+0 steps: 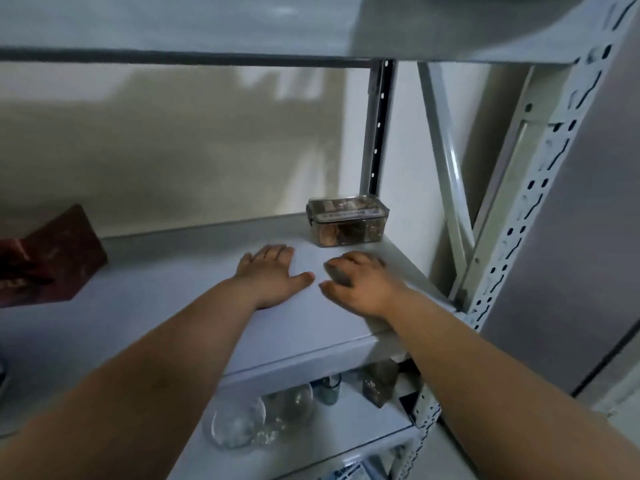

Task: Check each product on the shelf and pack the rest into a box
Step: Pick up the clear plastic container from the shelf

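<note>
A clear plastic container [348, 221] with brown contents and a clip lid stands at the back right corner of the grey metal shelf [173, 299]. Both my arms reach over the shelf toward it. My left hand [273, 275] is flat, palm down, fingers apart, holding nothing, a short way in front of the container. My right hand [356, 284] is beside it, fingers curled loosely downward, also holding nothing. A dark red box [52, 258] stands tilted at the far left of the same shelf.
The lower shelf [346, 434] carries clear glass bowls [256, 417], a small jar [330, 389] and a dark carton [379, 382]. Perforated uprights [519, 209] and a diagonal brace [443, 161] frame the right side. Another shelf [242, 22] is overhead.
</note>
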Action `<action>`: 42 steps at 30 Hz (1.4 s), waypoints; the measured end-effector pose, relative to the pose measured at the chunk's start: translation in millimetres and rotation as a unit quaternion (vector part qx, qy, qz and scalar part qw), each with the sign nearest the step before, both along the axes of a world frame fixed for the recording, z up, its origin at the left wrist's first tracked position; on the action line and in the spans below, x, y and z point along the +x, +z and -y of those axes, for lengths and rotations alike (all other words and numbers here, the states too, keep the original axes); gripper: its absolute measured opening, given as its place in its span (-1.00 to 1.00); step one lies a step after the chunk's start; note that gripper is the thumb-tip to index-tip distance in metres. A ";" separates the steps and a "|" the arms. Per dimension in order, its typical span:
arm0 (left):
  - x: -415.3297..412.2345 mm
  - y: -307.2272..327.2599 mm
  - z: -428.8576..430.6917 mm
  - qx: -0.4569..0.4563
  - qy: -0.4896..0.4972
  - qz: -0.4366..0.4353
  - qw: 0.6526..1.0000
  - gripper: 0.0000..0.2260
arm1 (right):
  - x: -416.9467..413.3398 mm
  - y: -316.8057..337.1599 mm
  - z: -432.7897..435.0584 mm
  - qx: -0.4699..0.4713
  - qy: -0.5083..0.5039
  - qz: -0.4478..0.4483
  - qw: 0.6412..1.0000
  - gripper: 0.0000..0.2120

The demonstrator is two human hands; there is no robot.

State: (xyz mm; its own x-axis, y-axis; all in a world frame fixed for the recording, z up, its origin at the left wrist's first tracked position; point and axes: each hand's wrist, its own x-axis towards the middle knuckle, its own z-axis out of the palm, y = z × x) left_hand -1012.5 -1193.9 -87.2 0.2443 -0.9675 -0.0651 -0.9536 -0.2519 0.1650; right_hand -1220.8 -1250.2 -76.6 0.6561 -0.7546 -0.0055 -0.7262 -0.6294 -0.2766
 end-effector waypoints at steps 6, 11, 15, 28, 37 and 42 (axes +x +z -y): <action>16.2 8.4 69.8 -0.151 0.021 -0.250 0.956 0.09 | 5.0 -11.5 10.9 -0.026 -0.022 0.045 0.998 -0.46; 10.4 11.3 112.8 -0.185 -0.021 -0.407 0.894 0.13 | 2.4 -13.3 14.7 -0.026 -0.037 0.068 0.997 -0.47; 8.3 11.9 126.1 -0.191 -0.051 -0.414 0.889 0.11 | 3.2 -12.3 15.8 -0.034 -0.038 0.071 0.996 -0.45; 4.7 13.5 76.4 -0.349 -0.007 -0.401 0.847 -0.45 | -2.3 -15.3 15.2 -0.028 -0.029 0.113 0.993 -0.53; -12.6 36.2 -12.3 -0.454 -0.013 -0.375 0.808 -0.37 | 11.0 37.2 30.6 0.494 -0.096 0.555 0.663 -0.64; -10.3 20.3 -25.1 -0.461 0.004 -0.354 0.814 0.10 | 41.6 41.2 39.0 0.504 -0.003 0.573 0.646 -0.76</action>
State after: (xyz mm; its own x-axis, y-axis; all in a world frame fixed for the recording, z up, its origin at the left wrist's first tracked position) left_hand -1022.8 -1168.7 -66.9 0.4674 -0.6836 0.5606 -0.5368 0.2844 0.7943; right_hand -1179.1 -1289.2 -35.4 0.6626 -0.7489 -0.0091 0.3177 0.2920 -0.9021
